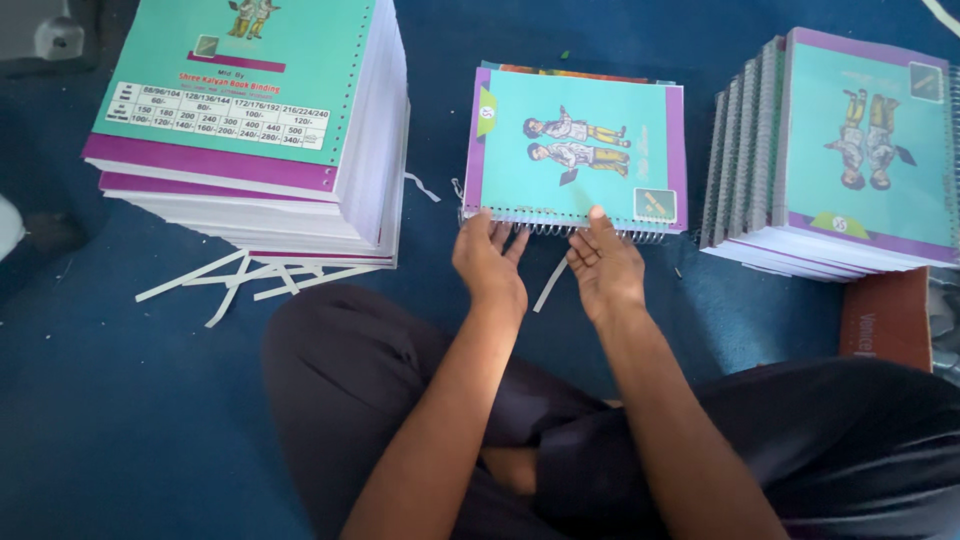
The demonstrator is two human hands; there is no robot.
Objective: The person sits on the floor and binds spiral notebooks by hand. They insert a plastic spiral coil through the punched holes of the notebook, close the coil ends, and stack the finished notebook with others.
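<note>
I'm looking down at a notebook (575, 150) lying flat on the blue floor (120, 400), its wire spiral edge turned toward the crossed legs (400, 400) below it. Left hand (490, 262) sits at the near edge of the notebook, fingers loose and spread, tips touching the spiral; it grips nothing. Right hand (603, 265) is beside it at the same edge, fingers relaxed and half curled, one fingertip resting on the cover just above the spiral; nothing is clasped there either. Just below the notebook, between the two hands, a thin paper strip (550, 284) lies on the floor. Left of the notebook stands a tall stack of unbound books (260, 120), with more white paper strips (240, 278) scattered at its foot. Right of the notebook I see a leaning pile of bound notebooks (840, 160), spirals facing left
</note>
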